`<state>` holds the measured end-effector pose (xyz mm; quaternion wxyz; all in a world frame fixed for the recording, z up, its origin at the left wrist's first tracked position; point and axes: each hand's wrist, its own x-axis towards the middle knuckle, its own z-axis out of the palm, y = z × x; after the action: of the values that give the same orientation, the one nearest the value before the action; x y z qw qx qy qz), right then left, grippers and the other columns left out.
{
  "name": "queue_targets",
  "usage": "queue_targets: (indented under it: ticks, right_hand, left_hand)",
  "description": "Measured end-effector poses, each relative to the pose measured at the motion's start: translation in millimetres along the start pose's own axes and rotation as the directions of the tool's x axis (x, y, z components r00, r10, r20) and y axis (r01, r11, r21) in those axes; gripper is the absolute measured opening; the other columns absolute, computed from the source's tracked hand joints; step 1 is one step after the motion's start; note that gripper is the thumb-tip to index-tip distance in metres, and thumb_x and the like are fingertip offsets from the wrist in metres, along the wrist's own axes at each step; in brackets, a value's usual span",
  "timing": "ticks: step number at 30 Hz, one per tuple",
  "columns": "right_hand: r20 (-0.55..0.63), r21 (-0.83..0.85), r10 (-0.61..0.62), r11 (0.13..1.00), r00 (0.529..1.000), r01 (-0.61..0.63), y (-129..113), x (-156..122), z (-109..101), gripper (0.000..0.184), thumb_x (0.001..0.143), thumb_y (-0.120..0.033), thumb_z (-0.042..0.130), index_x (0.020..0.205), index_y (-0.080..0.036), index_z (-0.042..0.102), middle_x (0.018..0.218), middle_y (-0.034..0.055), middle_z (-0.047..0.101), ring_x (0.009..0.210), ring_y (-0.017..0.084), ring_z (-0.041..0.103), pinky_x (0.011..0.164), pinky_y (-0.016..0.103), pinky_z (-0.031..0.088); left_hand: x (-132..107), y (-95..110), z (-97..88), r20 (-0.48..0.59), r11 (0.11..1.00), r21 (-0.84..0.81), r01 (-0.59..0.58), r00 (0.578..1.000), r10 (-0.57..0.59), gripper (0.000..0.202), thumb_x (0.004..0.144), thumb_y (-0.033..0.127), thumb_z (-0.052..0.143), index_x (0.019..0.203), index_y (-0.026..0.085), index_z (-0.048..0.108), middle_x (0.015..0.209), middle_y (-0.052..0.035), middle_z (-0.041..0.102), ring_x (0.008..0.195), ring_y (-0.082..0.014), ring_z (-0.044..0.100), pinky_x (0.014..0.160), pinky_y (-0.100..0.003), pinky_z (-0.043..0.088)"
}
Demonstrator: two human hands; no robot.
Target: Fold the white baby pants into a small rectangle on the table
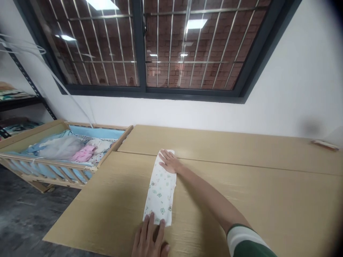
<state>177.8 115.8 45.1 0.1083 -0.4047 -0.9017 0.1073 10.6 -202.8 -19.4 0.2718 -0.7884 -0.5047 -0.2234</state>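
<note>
Wooden crib (108, 160), at left beside the bench (241, 200): slatted sides, light blue lining (107, 133). Contents: a whitish, sheer-looking bundle (63, 147) lying against blue fabric, a pink cloth (83, 153) to its right, and white patterned fabric around and beyond the pink piece. Black shelf rack (20, 103), far left: folded textiles on its boards, too blurred to itemise.

Right arm (211, 198): extended forward and leftward across the bench from the lower right, the green sleeve (253, 248) with its white band ending near the elbow. Right hand (169, 161): palm down on the far end of the cloth, fingers spread and pointing to the upper left. Left hand (150, 237): at the lower edge of view, back of hand upward, fingers extended forward and slightly apart, thumb to the right, wrist out of view.

White printed cloth (160, 192): a long, narrow strip, flat on the bench, its far end reaching over the seam in the surface. It lies under the right fingers; the left fingertips rest at its near edge. Neither hand pinches it.
</note>
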Motion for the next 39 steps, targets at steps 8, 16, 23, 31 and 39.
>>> queue_targets:
  ticks: [8, 16, 23, 31, 39]
  right_hand:
    - [-0.030, -0.065, -0.012, 0.998, 0.999, 0.010, 4, 7, -14, 0.057, 0.104, -0.034, 0.035, 0.158, -0.015, 0.032, 0.165, 0.0122, 0.028, 0.154, 0.025, 0.021, 0.125, 0.047, 0.012]
    - [-0.091, 0.109, -0.135, 0.983, 0.987, 0.145, -91, -102, -22, 0.037, 0.102, -0.029, 0.042, 0.130, -0.017, 0.062, 0.122, 0.0152, 0.065, 0.112, 0.027, 0.061, 0.103, 0.046, 0.046]
    - [0.097, 0.211, -0.140, 0.970, 0.985, 0.117, -157, -253, -26, 0.072, 0.088, -0.057, 0.066, 0.150, -0.024, 0.048, 0.148, 0.0158, 0.053, 0.136, 0.034, 0.048, 0.114, 0.049, 0.039]
    - [-0.013, 0.249, -0.071, 0.966, 0.997, 0.072, -182, -289, -14, 0.037, 0.097, -0.015, 0.047, 0.128, -0.029, 0.062, 0.131, 0.0068, 0.067, 0.125, 0.025, 0.059, 0.113, 0.043, 0.043]
    - [-0.108, 0.513, 0.108, 0.858, 0.988, -0.038, -160, -221, -93, 0.032, 0.103, -0.035, 0.044, 0.130, -0.027, 0.060, 0.118, 0.0084, 0.062, 0.107, 0.023, 0.063, 0.096, 0.039, 0.052]
  left_hand:
    - [9, 8, -3.7, 0.028, 0.998, -0.052, 0.025, 0.999, -0.024, 0.049, 0.089, 0.044, 0.061, 0.136, 0.029, 0.060, 0.126, -0.0142, 0.068, 0.108, -0.0315, 0.063, 0.078, -0.039, 0.047]
    - [20, -26, -29.6, 0.048, 0.965, -0.238, -0.108, 0.991, 0.122, 0.044, 0.096, 0.049, 0.051, 0.127, 0.021, 0.064, 0.123, -0.0089, 0.069, 0.103, -0.0245, 0.063, 0.085, -0.036, 0.046]
    - [4, -31, -41.5, -0.026, 0.885, -0.422, -0.198, 0.978, 0.207, 0.024, 0.098, 0.031, 0.055, 0.118, 0.024, 0.065, 0.110, -0.0013, 0.073, 0.093, -0.0187, 0.063, 0.088, -0.031, 0.046]
    - [19, -35, -81.3, 0.137, 0.714, -0.689, -0.125, 0.945, 0.298, 0.042, 0.090, -0.002, 0.043, 0.112, 0.026, 0.064, 0.092, 0.0012, 0.070, 0.083, -0.0138, 0.062, 0.082, -0.024, 0.051]
    - [102, -80, -69.8, 0.106, 0.680, -0.730, 0.066, 0.994, 0.018, 0.029, 0.104, 0.020, 0.042, 0.125, 0.025, 0.062, 0.113, -0.0061, 0.064, 0.106, -0.0156, 0.063, 0.093, -0.027, 0.053]
